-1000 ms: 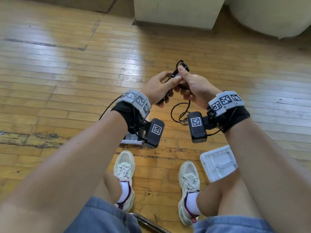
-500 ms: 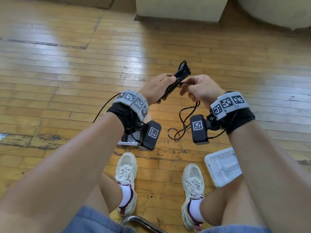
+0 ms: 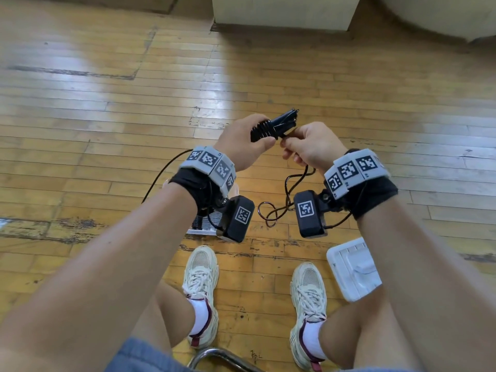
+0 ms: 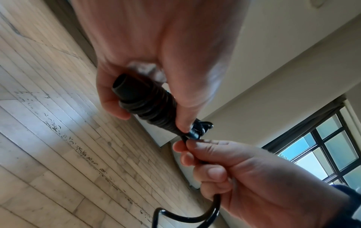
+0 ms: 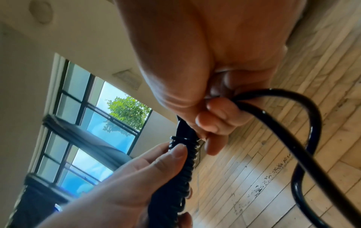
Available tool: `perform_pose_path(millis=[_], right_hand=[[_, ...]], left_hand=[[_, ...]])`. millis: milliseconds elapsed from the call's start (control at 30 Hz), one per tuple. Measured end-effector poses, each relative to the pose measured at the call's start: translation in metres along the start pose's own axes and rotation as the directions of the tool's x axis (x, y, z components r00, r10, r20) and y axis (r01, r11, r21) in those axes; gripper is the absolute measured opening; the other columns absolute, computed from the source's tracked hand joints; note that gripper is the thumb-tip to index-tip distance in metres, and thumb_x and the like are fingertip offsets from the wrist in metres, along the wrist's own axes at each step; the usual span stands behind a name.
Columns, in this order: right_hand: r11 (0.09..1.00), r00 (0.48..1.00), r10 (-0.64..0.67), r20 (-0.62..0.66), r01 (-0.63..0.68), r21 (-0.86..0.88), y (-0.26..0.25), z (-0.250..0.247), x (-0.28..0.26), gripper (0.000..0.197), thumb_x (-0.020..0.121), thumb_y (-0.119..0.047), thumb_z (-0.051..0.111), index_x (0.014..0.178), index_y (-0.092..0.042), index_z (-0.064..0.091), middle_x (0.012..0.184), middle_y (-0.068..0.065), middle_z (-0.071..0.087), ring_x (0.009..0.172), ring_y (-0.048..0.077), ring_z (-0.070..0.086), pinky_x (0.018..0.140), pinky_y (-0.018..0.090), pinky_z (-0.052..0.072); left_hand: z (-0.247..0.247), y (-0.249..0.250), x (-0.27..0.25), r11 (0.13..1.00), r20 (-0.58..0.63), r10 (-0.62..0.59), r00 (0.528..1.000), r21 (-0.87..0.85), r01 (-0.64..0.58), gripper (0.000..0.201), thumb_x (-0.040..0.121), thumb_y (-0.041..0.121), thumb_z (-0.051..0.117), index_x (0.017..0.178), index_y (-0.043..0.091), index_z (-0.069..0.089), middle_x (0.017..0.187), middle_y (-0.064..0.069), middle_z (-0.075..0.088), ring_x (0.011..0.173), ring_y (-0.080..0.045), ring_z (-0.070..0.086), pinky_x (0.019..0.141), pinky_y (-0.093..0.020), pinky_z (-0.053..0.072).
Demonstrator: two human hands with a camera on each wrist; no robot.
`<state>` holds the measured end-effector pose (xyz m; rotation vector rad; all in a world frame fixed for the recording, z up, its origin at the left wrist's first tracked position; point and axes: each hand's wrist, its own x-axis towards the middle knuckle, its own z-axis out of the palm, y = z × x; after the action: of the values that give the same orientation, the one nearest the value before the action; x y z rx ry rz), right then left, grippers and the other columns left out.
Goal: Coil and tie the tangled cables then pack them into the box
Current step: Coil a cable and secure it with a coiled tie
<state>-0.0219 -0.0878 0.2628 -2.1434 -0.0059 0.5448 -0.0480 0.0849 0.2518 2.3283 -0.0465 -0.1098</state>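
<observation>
A worn wooden plank floor (image 3: 107,108) stretches far and left; one pale cabinet base (image 3: 281,12) stands far. One white plastic box (image 3: 351,269) lies near right. One black cable bundle wrapped in tight turns (image 3: 271,126) sits clamped in the left hand (image 3: 241,140); the right hand (image 3: 311,146) pinches its loose black tail (image 3: 288,194).

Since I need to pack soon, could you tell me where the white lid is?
In the head view, the lid lies on the floor, just right of the right shoe.
</observation>
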Motion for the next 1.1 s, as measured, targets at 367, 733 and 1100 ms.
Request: perform_pose_path(millis=[367,733,1100], right_hand=[[0.852,0.978,0.164,0.128,-0.206,0.482,-0.008,0.011,0.000,0.044,0.097,-0.057,0.050,0.094,-0.013,0.058,0.063,-0.002,0.051,0.045,0.006,0.036,0.040,0.018,0.028],[0.945,0.998,0.031,0.051,-0.045,0.324,-0.003,0.003,0.006,0.039,0.105,-0.043,0.045,0.088,-0.010,0.060,0.059,-0.005,0.049,0.048,0.008,0.040,0.046,0.020,0.032],[0.944,0.968,-0.165,0.188,0.100,0.314,0.000,-0.005,0.007,0.029,0.105,-0.029,0.046,0.095,-0.006,0.061,0.075,0.001,0.056,0.059,0.008,0.047,0.057,0.020,0.040]], left_hand=[[0.018,0.000,-0.005,0.888,-0.210,0.189,0.959,0.454,-0.075,0.042,0.083,0.039,0.075,0.120,0.026,0.060,0.099,0.001,0.043,0.086,-0.015,0.044,0.065,-0.033,0.047],[0.004,0.004,-0.004,0.974,0.223,-0.062,0.973,-0.201,0.108,0.036,0.097,0.044,0.058,0.119,0.015,0.057,0.091,-0.003,0.070,0.073,-0.018,0.068,0.072,-0.044,0.060],[-0.005,0.000,-0.001,0.828,0.159,-0.094,0.983,-0.536,0.166,0.021,0.104,0.033,0.049,0.117,0.022,0.061,0.090,-0.008,0.058,0.075,-0.019,0.054,0.063,-0.029,0.045]])
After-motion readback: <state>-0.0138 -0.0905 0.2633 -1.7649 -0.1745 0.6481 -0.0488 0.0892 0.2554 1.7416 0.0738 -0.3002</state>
